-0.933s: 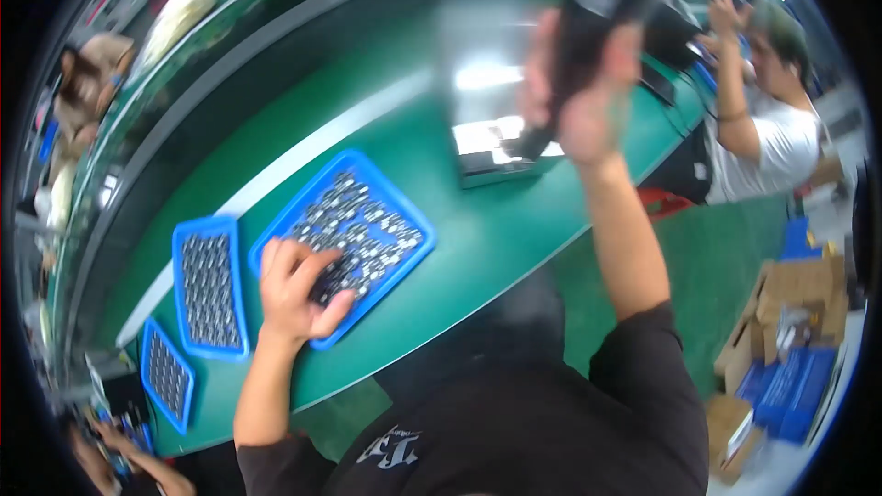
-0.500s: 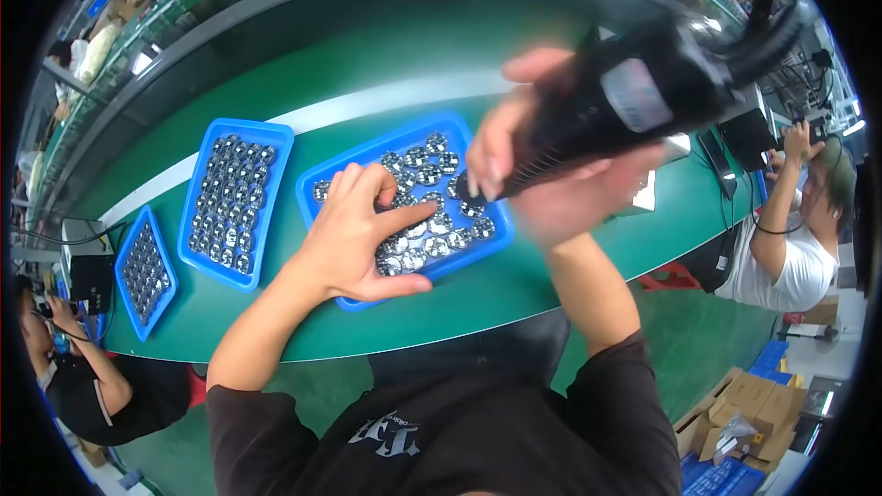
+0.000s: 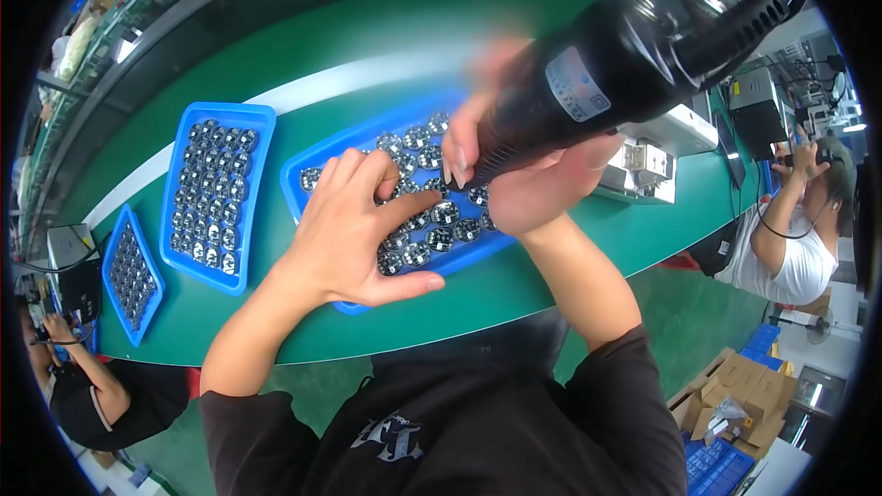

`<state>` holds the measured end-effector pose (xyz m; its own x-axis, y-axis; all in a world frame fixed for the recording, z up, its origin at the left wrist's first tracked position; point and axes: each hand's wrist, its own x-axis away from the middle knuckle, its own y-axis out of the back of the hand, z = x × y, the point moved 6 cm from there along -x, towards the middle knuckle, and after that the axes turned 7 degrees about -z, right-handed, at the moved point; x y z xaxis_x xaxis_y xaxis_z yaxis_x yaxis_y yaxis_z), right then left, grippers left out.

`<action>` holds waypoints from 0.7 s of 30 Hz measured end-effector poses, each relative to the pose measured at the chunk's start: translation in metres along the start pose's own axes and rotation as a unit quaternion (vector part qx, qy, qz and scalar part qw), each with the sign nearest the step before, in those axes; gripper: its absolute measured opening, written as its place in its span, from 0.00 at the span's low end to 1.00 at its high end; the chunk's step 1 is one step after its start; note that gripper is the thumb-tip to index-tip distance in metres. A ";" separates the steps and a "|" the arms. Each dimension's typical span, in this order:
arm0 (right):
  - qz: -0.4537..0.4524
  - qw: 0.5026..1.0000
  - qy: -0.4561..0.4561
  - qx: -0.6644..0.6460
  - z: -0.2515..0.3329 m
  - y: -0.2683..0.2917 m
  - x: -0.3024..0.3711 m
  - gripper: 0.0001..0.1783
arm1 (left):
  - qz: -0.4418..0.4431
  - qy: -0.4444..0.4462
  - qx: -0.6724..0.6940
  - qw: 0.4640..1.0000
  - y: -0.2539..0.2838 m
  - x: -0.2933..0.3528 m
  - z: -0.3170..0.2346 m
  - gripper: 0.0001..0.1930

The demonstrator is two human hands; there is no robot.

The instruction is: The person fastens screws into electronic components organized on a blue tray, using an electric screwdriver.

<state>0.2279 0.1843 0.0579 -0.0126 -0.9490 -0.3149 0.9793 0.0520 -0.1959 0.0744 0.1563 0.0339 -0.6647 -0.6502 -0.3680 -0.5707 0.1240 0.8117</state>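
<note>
A blue tray (image 3: 288, 186) in front of me holds several small round black-and-silver parts (image 3: 440, 239). My left hand (image 3: 340, 234) rests over the tray's left side, thumb stretched out, its index fingertip touching one part near the middle. Above the tray's right side, my right hand (image 3: 542, 197) is wrapped round a corded black electric screwdriver (image 3: 588, 73). The screwdriver slants, its narrow end down among the parts close to my left index fingertip. Its bit cannot be made out, and some right fingers are blurred.
To the left on the green table (image 3: 303, 335) lie a second blue tray (image 3: 248, 113) and a smaller-looking one (image 3: 158, 305), both with rows of such parts. A metal box-like device (image 3: 638, 170) stands at right. People sit on both sides; cardboard boxes (image 3: 740, 386) lie lower right.
The whole view has shifted slightly. The screwdriver has moved a little left and is less blurred. My left hand keeps its pose over the tray.
</note>
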 end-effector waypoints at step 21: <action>-0.049 0.989 0.048 -0.130 0.000 0.002 0.008 0.54 | 0.009 -0.009 -0.048 0.999 -0.002 -0.008 -0.013 0.39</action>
<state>0.2297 0.1767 0.0551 -0.1369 -0.9199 -0.3676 0.8878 0.0507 -0.4575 0.0874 0.1510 0.0409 -0.6842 -0.6342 -0.3602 -0.5097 0.0625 0.8581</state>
